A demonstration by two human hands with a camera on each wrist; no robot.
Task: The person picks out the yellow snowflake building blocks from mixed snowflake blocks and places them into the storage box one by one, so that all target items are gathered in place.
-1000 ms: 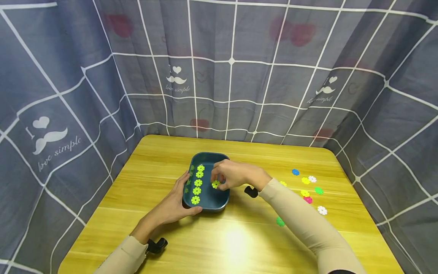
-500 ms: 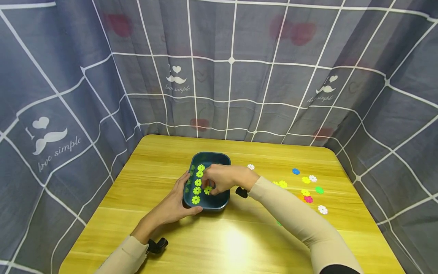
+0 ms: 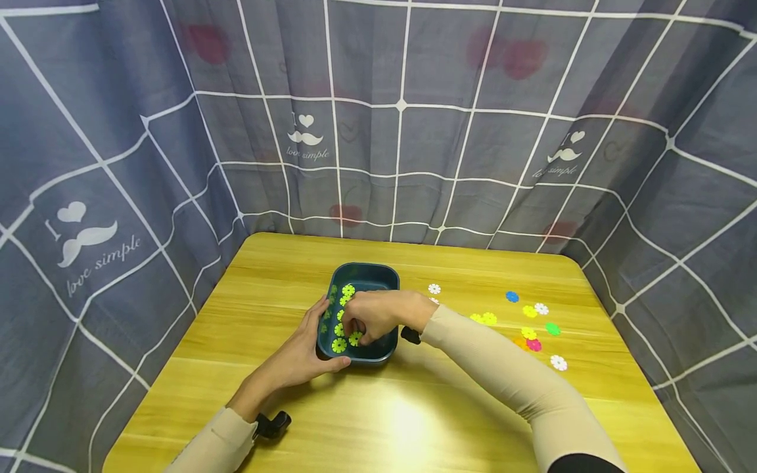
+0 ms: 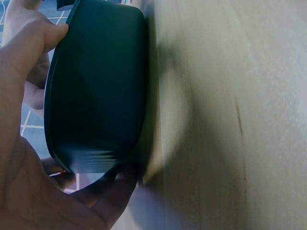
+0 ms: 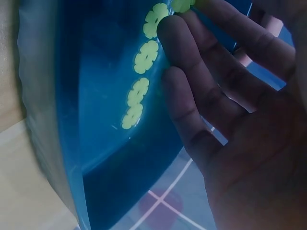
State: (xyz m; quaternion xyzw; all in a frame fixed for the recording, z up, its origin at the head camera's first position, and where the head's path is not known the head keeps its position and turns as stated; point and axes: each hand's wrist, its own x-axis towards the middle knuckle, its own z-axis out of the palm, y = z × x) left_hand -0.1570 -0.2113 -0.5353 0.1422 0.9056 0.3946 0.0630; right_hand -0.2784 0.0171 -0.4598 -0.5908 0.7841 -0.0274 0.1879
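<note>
A dark blue rectangular tray [image 3: 378,349] sits on the table, with my left hand [image 3: 298,351] gripping its left end. The thumb lies on the near rim and the fingers spread along the outer wall; the left wrist view shows the tray's outer side [image 4: 98,81]. Inside, several yellow-green flower-shaped discs [image 3: 339,345] form a column by the left wall. My right hand [image 3: 378,315] reaches into the tray and pinches another yellow-green flower-shaped disc [image 3: 355,338] beside the column's near end. In the right wrist view, fingers partly cover this disc [image 5: 182,5].
Loose flower discs in several colours lie on the wooden table [image 3: 284,263] to the right, among them a blue one [image 3: 512,297], a green one [image 3: 552,328] and a white one [image 3: 558,362]. The right forearm crosses over that side. A grey checked curtain [image 3: 367,131] surrounds the table.
My right hand has moved left and nearer inside the tray, bringing the pinched disc up to the column's near end. The left hand and the tray have stayed put.
</note>
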